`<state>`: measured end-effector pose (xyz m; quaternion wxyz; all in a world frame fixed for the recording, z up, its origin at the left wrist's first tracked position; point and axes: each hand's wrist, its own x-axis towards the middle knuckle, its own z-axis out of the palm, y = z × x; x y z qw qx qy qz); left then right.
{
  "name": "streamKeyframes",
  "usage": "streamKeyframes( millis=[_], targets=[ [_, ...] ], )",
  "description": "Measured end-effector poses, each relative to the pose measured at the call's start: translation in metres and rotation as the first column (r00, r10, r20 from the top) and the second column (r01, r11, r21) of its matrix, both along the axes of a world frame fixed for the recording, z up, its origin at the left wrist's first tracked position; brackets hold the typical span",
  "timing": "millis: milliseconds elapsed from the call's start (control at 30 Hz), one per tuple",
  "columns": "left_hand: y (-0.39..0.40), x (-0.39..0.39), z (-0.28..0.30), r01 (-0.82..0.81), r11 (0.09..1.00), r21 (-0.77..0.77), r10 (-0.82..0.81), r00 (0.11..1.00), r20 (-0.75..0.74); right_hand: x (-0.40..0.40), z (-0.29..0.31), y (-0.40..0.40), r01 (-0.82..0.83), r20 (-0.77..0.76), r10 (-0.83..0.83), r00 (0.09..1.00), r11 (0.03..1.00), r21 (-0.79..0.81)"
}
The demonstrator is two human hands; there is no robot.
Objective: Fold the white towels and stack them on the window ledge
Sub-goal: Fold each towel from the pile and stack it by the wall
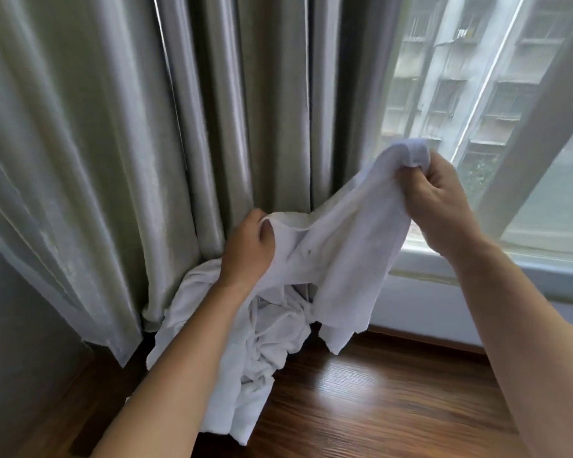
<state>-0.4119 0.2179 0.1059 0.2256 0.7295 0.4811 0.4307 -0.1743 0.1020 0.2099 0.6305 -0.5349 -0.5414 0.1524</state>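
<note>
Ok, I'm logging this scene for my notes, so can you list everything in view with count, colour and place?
held towel: one, white, lifted between both hands above the ledge
towel pile: count unclear, white, crumpled on the ledge by the curtain
window ledge: one, dark wood, bottom
curtain: one, grey-green, left and centre
window: one, pale frame, upper right
building: one, grey, outside
left hand: one, grips the towel's edge
right hand: one, grips the raised corner

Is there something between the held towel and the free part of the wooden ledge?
Nothing visible. Both hands, left and right, hold the towel above bare ledge; the pile lies left.
</note>
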Motion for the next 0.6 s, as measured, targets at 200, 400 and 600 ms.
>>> streamKeyframes(
  millis=[200,400,600],
  targets=[
    [-0.048,0.046,0.109,0.155,0.936,0.316,-0.189,0.979,0.078,0.099,-0.024,-0.063,0.017,-0.101,-0.046,0.994,0.962,-0.273],
    [-0.071,0.116,0.143,0.434,0.858,0.275,-0.399,0.900,-0.175,0.122,-0.077,-0.098,0.072,0.112,0.021,0.993,0.647,-0.759],
    [-0.092,0.175,0.115,0.651,0.757,0.057,-0.625,0.747,-0.226,0.089,-0.061,-0.092,-0.004,0.096,0.033,0.995,0.958,-0.285]
  ],
)
